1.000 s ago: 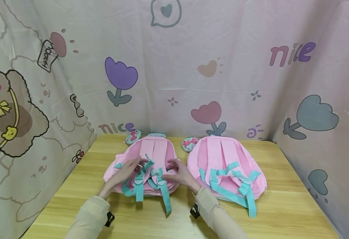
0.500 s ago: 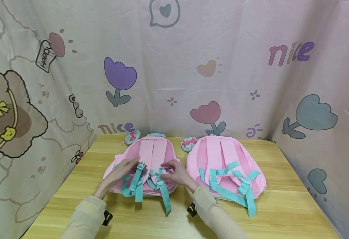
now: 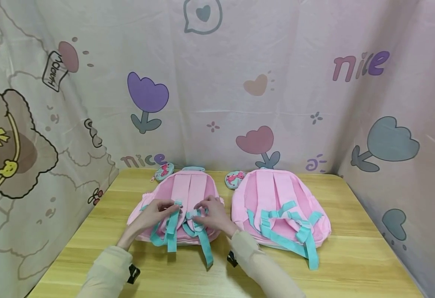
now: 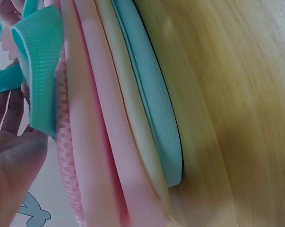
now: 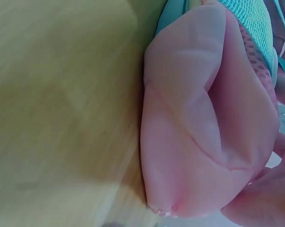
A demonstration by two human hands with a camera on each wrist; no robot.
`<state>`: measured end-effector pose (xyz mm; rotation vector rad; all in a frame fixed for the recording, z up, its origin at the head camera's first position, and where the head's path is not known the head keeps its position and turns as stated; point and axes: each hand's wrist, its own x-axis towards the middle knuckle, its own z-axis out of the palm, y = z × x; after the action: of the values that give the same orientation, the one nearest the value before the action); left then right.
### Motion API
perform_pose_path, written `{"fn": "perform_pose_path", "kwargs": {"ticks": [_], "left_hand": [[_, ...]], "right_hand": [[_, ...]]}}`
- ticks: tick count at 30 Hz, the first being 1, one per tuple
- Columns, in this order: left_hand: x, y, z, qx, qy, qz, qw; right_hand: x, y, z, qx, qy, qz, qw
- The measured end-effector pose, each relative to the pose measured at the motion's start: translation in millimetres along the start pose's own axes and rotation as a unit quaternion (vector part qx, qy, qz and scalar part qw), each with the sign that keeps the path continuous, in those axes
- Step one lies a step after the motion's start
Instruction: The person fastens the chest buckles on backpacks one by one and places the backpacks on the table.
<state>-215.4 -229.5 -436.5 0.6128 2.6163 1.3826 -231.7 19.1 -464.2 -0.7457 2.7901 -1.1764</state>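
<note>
In the head view, a pink backpack (image 3: 190, 184) lies back side up with its shoulder straps toward the person. My left hand (image 3: 154, 216) pinches a teal webbing strap (image 3: 172, 225) near its upper end; in the left wrist view the strap (image 4: 43, 71) loops in front of the palm and fingers. Beside it, my right hand (image 3: 214, 214) curls its fingers and thumb round the other teal strap (image 3: 192, 214) at its buckle, whose details are partly hidden. The right wrist view shows the backpack's pink side (image 5: 189, 118) and only part of that hand (image 5: 267, 194).
A second pink backpack (image 3: 275, 186) with teal straps lies close by on the right. Small round pouches (image 3: 164, 171) sit at the backpacks' upper left corners. Both bags rest on a wooden table (image 3: 355, 248), with a printed curtain (image 3: 210, 91) behind and at the sides.
The left hand has raised the upper strap and turned it down toward the person, its fingers now at the upper end. The right hand has shifted slightly left, closer to the left hand.
</note>
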Motion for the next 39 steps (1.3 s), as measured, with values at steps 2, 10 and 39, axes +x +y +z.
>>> {"fn": "perform_pose_path", "kwargs": {"ticks": [2,10,39], "left_hand": [[-0.4,-0.6,0.5,-0.008,0.007,0.005,0.9999],[0.0,-3.5,3.8,-0.049,0.038,0.003,0.9981],[-0.5,-17.8,17.5,-0.076,0.01,0.025,0.9968]], "right_hand": [[1,-2,1,-0.005,0.007,0.0,1.0],[3,-5,0,0.041,0.017,-0.019,0.999],[7,4,-7,0.223,-0.041,0.015,0.974]]}}
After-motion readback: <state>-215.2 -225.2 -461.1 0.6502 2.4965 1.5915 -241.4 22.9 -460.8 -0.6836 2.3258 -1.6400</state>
